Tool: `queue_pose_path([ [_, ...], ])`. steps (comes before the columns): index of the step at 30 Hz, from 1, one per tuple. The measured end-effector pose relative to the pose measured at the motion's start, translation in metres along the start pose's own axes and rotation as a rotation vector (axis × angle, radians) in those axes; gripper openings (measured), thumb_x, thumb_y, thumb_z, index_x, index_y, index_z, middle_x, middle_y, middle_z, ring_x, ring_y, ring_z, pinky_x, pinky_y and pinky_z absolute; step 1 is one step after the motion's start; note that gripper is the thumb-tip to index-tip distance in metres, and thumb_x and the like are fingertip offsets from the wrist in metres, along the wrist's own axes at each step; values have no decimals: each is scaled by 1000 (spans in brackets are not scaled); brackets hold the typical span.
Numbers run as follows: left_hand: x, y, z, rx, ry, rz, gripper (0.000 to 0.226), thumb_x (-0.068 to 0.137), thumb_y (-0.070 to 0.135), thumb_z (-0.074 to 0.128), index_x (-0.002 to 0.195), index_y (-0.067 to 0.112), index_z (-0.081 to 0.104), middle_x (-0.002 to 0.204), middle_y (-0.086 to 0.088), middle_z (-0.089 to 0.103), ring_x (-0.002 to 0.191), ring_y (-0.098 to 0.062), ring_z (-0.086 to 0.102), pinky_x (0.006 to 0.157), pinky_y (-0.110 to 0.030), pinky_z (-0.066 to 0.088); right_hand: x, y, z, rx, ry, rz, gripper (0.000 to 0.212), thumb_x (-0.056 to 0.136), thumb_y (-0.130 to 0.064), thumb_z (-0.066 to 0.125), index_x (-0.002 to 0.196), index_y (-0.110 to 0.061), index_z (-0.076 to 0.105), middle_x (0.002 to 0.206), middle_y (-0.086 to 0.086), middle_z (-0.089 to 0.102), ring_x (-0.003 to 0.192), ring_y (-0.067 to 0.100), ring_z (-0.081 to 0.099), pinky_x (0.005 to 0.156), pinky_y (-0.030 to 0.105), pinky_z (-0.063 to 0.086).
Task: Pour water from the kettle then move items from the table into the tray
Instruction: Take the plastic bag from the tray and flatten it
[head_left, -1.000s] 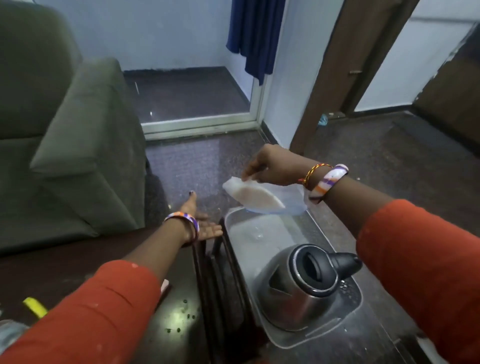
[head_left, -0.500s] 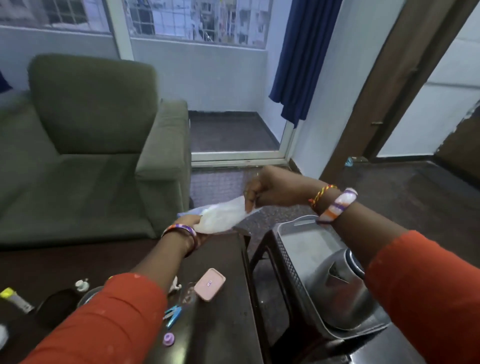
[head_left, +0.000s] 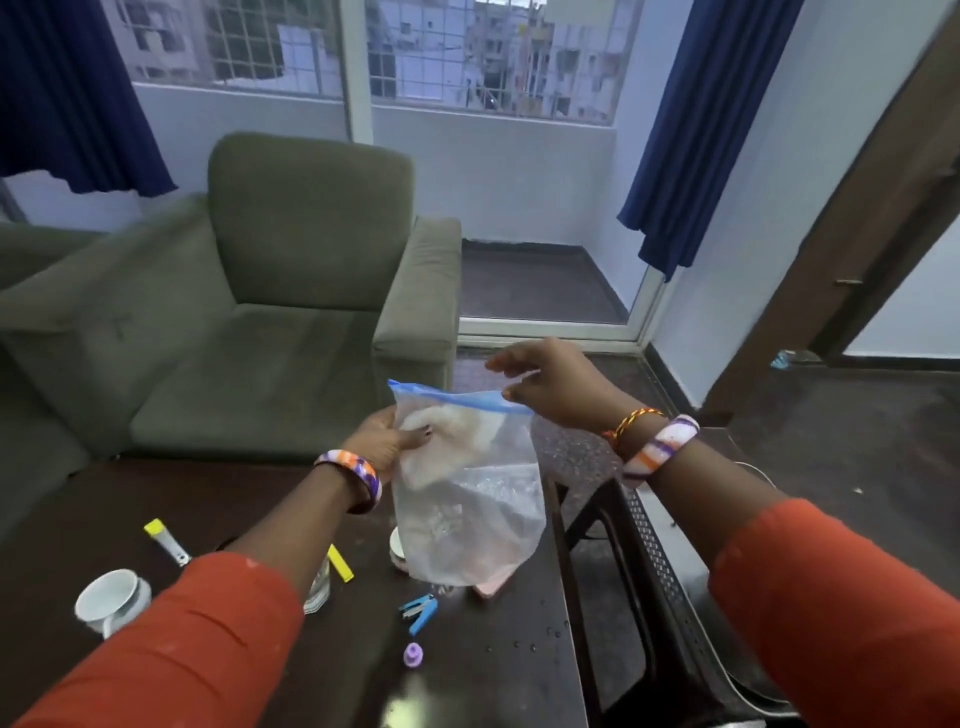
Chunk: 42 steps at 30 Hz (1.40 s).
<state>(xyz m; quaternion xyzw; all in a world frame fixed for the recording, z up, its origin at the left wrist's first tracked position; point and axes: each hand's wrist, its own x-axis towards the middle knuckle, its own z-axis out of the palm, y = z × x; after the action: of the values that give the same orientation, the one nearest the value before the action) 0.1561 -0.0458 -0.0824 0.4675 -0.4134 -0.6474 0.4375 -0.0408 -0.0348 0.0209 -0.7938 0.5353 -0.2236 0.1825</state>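
A clear zip bag (head_left: 467, 499) with a blue seal strip hangs upright above the dark table (head_left: 218, 509). My right hand (head_left: 556, 384) pinches its top right corner. My left hand (head_left: 387, 436) grips its upper left side. Something white shows inside the bag. On the table lie a white cup (head_left: 106, 597), a yellow-capped tube (head_left: 163, 540), a yellow bar (head_left: 340, 564), a blue clip (head_left: 420, 613), a small purple piece (head_left: 413, 654) and a pink case (head_left: 493, 584) partly behind the bag. The tray's perforated rim (head_left: 654, 551) shows at the right; the kettle is out of view.
A green armchair (head_left: 291, 291) stands behind the table. The tray sits on a low dark stool to the right of the table. Blue curtains, a window and a brown door frame lie beyond. A glass (head_left: 319, 587) stands under my left forearm.
My view has tilted up and left, away from the tray and kettle. The bag has gone from flat over the tray to hanging upright over the table, now held by both hands.
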Motion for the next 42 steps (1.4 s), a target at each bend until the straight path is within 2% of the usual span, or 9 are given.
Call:
queue_pose_path([
  [4,-16,13,-10,35,-209,52,30,79,-18,53,89,9,62,64,5,75,61,-5,70,60,-16,57,10,-18,12,-4,-34,-47,27,76,-8,72,103,-6,71,100,12,73,86,19,65,64,1,40],
  [10,-24,22,-19,24,-248,128,18,65,-1,61,78,10,65,60,5,73,59,-3,68,57,-14,55,5,-39,20,-33,-90,-97,12,76,-4,69,86,-6,75,81,10,73,69,13,56,68,23,45],
  [14,-27,28,-19,50,-306,168,20,71,-4,63,83,12,66,65,6,75,63,-3,70,61,-16,57,-1,-51,15,-85,-93,-69,17,81,-2,63,93,-5,74,79,7,68,64,9,52,57,5,37],
  [20,-34,40,-3,70,-437,198,22,62,7,74,80,21,76,74,4,77,70,-6,71,65,-20,59,-15,-56,-3,-172,-111,7,31,84,3,50,99,-12,72,94,16,73,74,19,57,54,3,35],
  [24,-45,43,7,93,-467,221,58,36,38,91,87,15,73,78,2,77,72,-9,72,68,-22,59,-33,-63,-22,-228,-238,41,36,79,-1,59,111,-16,68,101,5,70,57,0,55,48,2,38],
  [27,-58,44,10,96,-468,239,56,37,42,89,85,19,75,77,2,77,72,-8,72,64,-21,59,-45,-68,-32,-208,-350,98,46,76,2,65,115,-21,64,78,-11,64,48,2,51,42,1,40],
  [32,-85,38,13,122,-369,279,64,35,49,88,90,20,73,81,2,77,74,-9,72,66,-22,59,-61,-84,-29,-211,-412,120,39,66,-15,82,100,-18,62,87,-2,65,58,16,57,49,16,48],
  [38,-126,17,20,128,-321,314,47,63,31,81,104,12,67,84,5,77,78,-8,70,70,-22,58,-101,-88,-4,-289,-490,191,15,72,-26,76,74,-17,64,72,3,58,56,15,46,48,21,38],
  [42,-155,-4,22,161,-293,273,31,83,-1,59,113,1,61,79,8,76,73,-5,68,69,-20,58,-133,-89,14,-294,-424,186,42,78,-8,59,44,-18,39,51,-1,33,48,13,28,43,21,25],
])
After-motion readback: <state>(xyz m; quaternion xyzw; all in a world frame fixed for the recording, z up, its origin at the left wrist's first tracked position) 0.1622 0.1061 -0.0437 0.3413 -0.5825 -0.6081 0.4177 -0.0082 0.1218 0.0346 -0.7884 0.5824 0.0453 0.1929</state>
